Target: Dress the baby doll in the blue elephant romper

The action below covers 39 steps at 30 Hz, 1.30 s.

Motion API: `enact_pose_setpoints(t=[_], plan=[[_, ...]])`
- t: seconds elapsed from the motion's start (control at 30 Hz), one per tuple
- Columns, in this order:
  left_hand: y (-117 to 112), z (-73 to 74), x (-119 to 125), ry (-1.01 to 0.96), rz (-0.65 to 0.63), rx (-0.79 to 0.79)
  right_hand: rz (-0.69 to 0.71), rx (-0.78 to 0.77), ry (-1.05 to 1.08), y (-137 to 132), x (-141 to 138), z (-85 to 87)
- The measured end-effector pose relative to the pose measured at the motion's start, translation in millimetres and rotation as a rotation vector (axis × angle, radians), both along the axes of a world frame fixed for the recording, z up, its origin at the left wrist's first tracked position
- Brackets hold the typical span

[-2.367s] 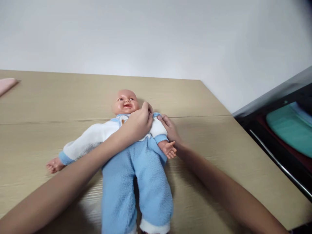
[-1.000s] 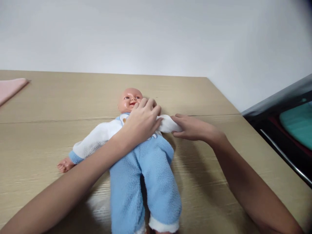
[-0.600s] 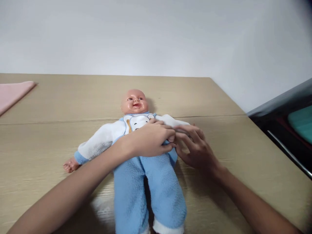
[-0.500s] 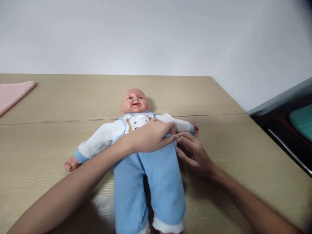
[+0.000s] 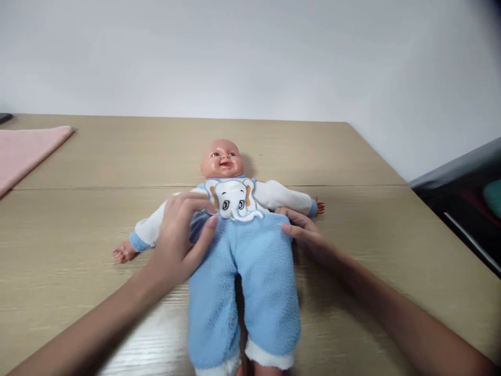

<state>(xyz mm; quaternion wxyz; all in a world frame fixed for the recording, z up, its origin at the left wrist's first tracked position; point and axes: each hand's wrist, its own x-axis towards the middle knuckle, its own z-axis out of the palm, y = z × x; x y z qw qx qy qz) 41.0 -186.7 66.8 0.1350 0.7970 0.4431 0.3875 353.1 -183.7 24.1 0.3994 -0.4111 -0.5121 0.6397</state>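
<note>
A: Biggest stuff first, go.

B: Plain greyish-white wall (image 5: 250, 57) up top, then a wide tan wood-grain table (image 5: 371, 219). Lying face-up mid-table: a bald plastic baby doll (image 5: 235, 235).

A: Packed in anything?

B: In a fuzzy blue-and-white fabric outfit (image 5: 264, 266), with the head (image 5: 223, 159) poking out the neck. Off right, a dark metal-edged thing (image 5: 465, 193) with a teal patch (image 5: 493, 198) in or on it, can't tell which. Far left, a flat pink cloth (image 5: 25, 156).

A: And hands?

B: Left hand (image 5: 178, 235) at the chest side, with loosely curved fingers and thumb spread wide; too blurry to call contact. Right hand (image 5: 307, 235) at the opposite side, with thumb on blue fabric. Can't tell if pinching. Smallest: white elephant appliqué (image 5: 235, 198) between both.
</note>
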Motion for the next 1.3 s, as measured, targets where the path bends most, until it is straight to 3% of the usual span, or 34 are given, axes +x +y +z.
enact_pose_setpoints(t=[0.1, 0.17, 0.27, 0.4, 0.53, 0.63, 0.73, 0.97, 1.17, 1.3], plan=[[-24.9, -29.7, -30.7, -0.045, 0.147, -0.167, -0.098, -0.085, 0.132, 0.5, -5.9, 3.9], [-35.6, -40.1, -39.1, -0.064, 0.184, -0.354, -0.121, -0.136, 0.165, 2.6, -10.1, 6.7], [-39.0, -38.4, -38.5, -0.128, 0.199, -0.558, -0.147, -0.189, 0.177, 6.7, -15.6, 8.3], [-29.7, -27.6, -33.2, -0.253, 0.156, -0.69, -0.182, -0.223, 0.216, 7.1, -21.6, 5.3], [-27.3, -35.4, -33.6, -0.333, 0.176, -0.679, -0.181, -0.185, 0.195, 5.7, -20.7, -1.7], [-29.6, -45.4, -35.1, -0.359, 0.154, -0.639, -0.165, 0.018, 0.023, 8.5, -14.0, -7.3], [-27.9, -47.4, -37.0, -0.427, 0.119, -0.709, -0.193, 0.198, -0.175, 13.1, -8.1, -10.8], [-18.9, -40.8, -35.4, -0.455, 0.045, -0.73, -0.198, 0.081, -0.11, 22.0, -12.1, -5.8], [-19.5, -50.0, -30.1, -0.591, 0.096, -0.687, -0.239, -0.071, 0.152, 24.9, -20.1, 3.9], [-20.6, -58.3, -28.7, -0.61, 0.13, -0.589, -0.35, 0.072, 0.011, 25.9, -24.0, -6.6]])
